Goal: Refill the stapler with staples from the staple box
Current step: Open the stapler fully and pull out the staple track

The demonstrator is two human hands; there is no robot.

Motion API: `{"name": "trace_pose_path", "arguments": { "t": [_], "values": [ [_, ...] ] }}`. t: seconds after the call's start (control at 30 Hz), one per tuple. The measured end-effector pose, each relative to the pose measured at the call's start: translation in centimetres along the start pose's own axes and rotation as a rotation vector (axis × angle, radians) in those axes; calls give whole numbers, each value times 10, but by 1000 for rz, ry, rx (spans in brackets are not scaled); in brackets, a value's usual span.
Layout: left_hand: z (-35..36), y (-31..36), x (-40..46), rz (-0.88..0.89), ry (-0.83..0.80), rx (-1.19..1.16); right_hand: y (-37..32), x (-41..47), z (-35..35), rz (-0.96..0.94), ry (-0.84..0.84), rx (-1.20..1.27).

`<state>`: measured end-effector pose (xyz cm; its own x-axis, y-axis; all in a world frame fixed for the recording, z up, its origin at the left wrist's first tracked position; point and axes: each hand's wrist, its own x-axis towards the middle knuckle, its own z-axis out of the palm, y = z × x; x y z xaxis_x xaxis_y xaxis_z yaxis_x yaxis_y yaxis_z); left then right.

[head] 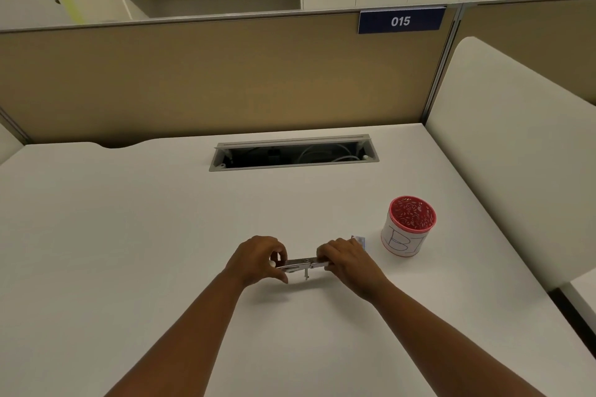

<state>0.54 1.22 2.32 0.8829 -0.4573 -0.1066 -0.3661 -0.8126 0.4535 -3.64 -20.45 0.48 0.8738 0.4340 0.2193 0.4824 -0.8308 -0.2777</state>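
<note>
Low in the centre of the frame, the left hand (258, 259) and right hand (346, 259) each grip an end of the metal stapler (301, 264), fingers curled round it, apparently steadying it for loading.

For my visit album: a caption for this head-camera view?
Both hands, left hand and right hand, hold a metal stapler above the desk.

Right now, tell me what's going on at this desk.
A person holds a small metal stapler with both hands over the white desk: the left hand grips one end, the right hand the other. It appears opened out. A bluish box, possibly the staple box, peeks out behind the right hand. A red-rimmed cup stands to the right. No staples are visible going in.
</note>
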Motion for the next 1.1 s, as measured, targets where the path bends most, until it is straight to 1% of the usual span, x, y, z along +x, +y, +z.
{"name": "trace_pose_path", "arguments": {
  "t": [0.03,0.13,0.23,0.3,0.37,0.43,0.57,0.63,0.73,0.83,0.93,1.03,1.1],
  "values": [
    [1,-1,-1,-5,3,10,0,0,-1,7,-17,22],
    [4,-2,-2,-28,9,0,2,4,-3,6,15,48],
    [5,-4,-2,-66,-24,-48,4,6,-2,-2,-4,99],
    [2,-5,-2,-131,-19,-156,6,6,-2,75,10,215],
    [-4,-7,-1,-206,-3,-380,8,8,-4,195,20,365],
    [-10,-5,0,-263,17,-565,9,11,-6,279,-9,481],
    [-14,-2,1,-276,49,-669,9,13,-2,350,-46,501],
    [-14,0,2,-295,57,-732,8,13,0,392,-115,534],
    [-16,2,3,-338,5,-819,5,12,0,431,-220,661],
    [-18,0,3,-424,-37,-896,3,12,-1,424,-226,718],
    [-17,-2,1,-487,-30,-1013,1,14,-3,429,-224,786],
    [-18,-1,1,-502,4,-1121,-1,17,-5,446,-257,835],
    [-19,0,1,-489,13,-1135,-3,18,-5,453,-276,857]
  ]
}}
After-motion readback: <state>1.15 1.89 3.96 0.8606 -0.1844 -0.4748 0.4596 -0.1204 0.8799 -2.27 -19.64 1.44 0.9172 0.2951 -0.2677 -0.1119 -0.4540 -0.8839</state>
